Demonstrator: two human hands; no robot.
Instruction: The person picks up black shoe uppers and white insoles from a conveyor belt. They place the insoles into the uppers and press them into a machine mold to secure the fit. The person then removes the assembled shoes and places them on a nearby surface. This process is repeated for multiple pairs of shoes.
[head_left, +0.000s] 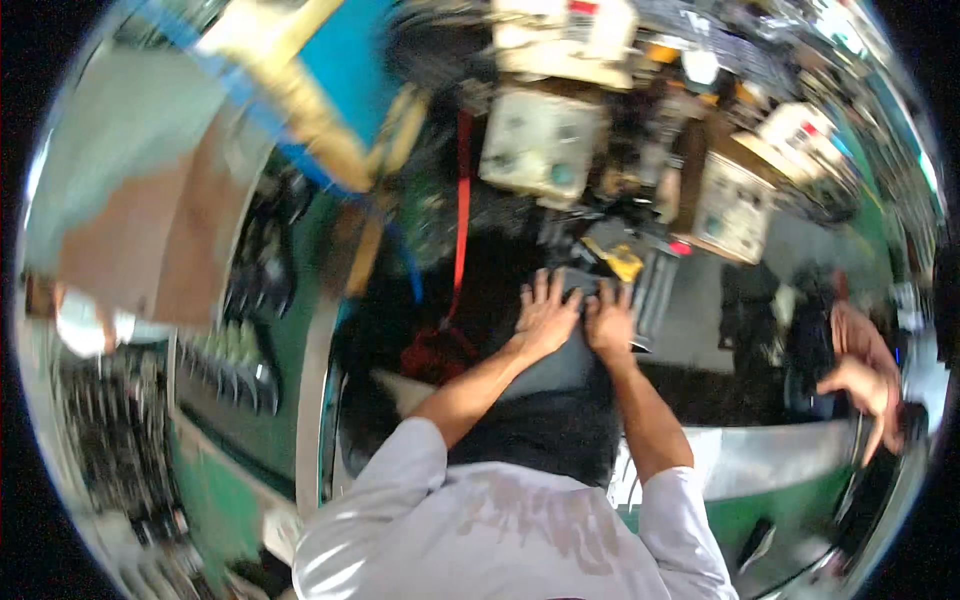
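Stretched forward, the left hand [545,328] and right hand [609,325] lie palm-down side by side, fingers apart, on a dark grey piece [580,277] at the worktop [700,312]. A co-worker's arm [868,365] shows at right; beyond, a pale box [540,145] stands amid blurred clutter.

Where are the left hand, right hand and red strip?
Left hand [546,324], head view: back of hand.
Right hand [610,326], head view: back of hand.
Red strip [463,200], head view: mid-length.

Left hand [547,325] sits just beside right hand [609,328], strap [463,205] off to their left, box [537,145] ahead, second box [733,208] farther right, co-worker's arm [868,365] way out right!
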